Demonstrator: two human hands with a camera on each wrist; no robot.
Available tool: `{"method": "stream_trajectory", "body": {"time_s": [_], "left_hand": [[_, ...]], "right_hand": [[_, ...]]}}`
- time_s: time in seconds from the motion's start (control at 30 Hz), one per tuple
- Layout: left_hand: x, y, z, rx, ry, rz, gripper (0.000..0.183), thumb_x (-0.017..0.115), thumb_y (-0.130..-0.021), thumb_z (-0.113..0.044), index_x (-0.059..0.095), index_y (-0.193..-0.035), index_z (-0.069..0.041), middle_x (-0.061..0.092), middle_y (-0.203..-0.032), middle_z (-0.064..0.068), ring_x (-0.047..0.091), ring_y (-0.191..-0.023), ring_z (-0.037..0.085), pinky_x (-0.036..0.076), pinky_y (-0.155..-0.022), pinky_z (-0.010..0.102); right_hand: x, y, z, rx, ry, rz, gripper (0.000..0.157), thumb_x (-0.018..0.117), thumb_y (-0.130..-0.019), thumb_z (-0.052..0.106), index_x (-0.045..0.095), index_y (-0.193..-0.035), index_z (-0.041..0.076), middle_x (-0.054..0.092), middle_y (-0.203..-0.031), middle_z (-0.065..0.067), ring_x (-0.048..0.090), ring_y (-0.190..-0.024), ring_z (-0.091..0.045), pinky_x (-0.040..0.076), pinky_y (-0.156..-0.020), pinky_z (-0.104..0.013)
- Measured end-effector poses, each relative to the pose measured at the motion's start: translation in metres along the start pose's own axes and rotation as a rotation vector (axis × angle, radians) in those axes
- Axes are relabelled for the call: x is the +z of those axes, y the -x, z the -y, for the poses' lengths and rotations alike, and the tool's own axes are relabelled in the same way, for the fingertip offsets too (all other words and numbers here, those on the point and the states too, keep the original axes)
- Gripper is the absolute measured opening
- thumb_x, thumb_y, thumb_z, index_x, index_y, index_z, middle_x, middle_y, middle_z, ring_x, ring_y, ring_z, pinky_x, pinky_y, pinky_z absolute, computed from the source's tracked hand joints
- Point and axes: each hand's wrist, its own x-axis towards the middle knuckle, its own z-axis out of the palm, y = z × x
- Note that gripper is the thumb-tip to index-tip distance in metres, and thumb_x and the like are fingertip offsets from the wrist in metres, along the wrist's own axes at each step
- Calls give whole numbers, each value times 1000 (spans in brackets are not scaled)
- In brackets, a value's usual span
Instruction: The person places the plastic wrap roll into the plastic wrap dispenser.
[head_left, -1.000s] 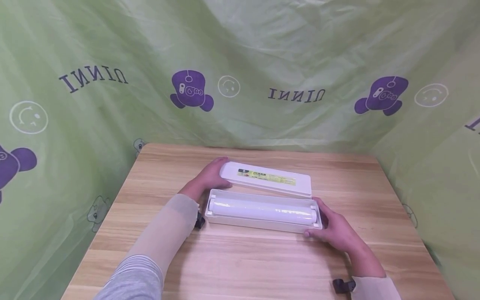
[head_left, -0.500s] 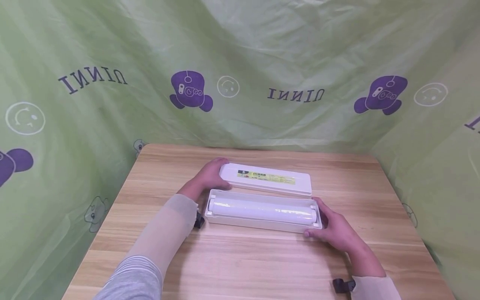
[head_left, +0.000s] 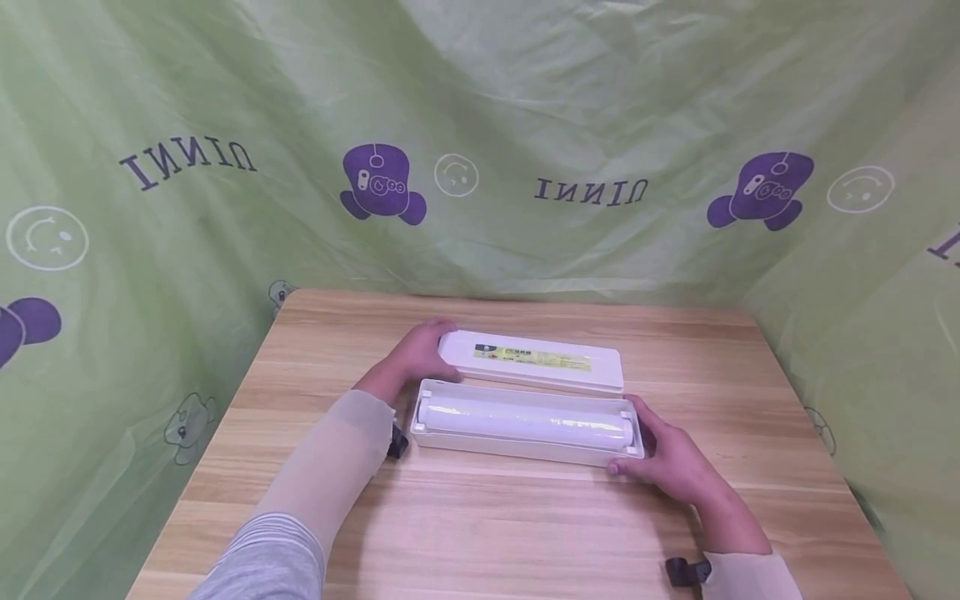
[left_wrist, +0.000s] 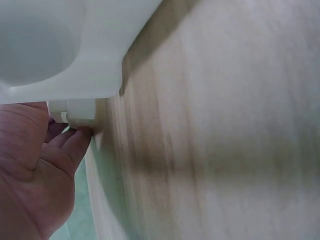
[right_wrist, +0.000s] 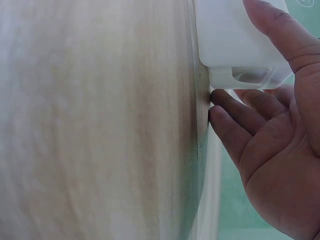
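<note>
A long white plastic box (head_left: 517, 452) stands on the table without its cover, and a roll of cling film (head_left: 525, 419) lies along its inside. My right hand (head_left: 678, 462) holds the box's right end, thumb on the near side and fingers round the far corner. Just behind the box lies its white lid (head_left: 607, 379), label side up. At the lid's left end, my left hand (head_left: 420, 352) grips it between thumb and fingers. In the left wrist view, the fingertips (left_wrist: 82, 137) reach down to the tabletop beside the lid's end.
The wood-grain table (head_left: 510, 533) extends on all sides of the box and lid. A green printed curtain (head_left: 495, 242) hangs behind its far edge and at both sides. Dark wrist cameras (head_left: 686, 572) sit under the forearms near the tabletop.
The lid's left end and my left hand have shifted slightly down, toward the box, so the lid lies flatter behind it. The box and my right hand have stayed in place.
</note>
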Motion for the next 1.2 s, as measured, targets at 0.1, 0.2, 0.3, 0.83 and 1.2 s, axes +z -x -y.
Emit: {"method": "stream_trajectory", "body": {"time_s": [0.1,0.2,0.3,0.83,1.2], "left_hand": [[-1,1,0,0,-8,0,104,101,-55,-35,57,-144,-5,49,-154,15,48,-140,36,37,-120,47],[-1,1,0,1,-10,-4,104,101,-55,-36,57,-144,-6,49,-154,15,48,-140,35,37,-120,47],[-2,1,1,3,-10,-8,104,101,-55,-37,58,-144,-5,49,-154,15,47,-141,36,37,-121,47],[-9,7,2,-15,-49,-23,112,100,-54,-48,55,-149,-8,46,-157,14,43,-145,35,33,-123,48],[-19,14,1,-34,-57,-31,116,99,-52,-55,54,-150,-10,46,-158,13,41,-146,36,32,-123,50]], "right_hand": [[-1,0,1,4,-2,4,122,91,-70,59,27,-165,15,44,-155,-30,40,-144,-48,32,-118,-63],[-1,0,1,10,-6,9,123,91,-70,59,26,-165,15,43,-156,-30,39,-145,-48,32,-118,-63],[-1,0,1,11,-9,9,123,91,-70,58,26,-165,16,44,-156,-29,38,-146,-48,32,-118,-63],[0,1,2,4,-5,-5,123,92,-70,56,27,-165,15,44,-155,-31,41,-142,-52,32,-117,-65],[-2,2,4,-38,41,-15,123,91,-70,58,26,-165,14,48,-150,-34,48,-135,-54,36,-113,-68]]}}
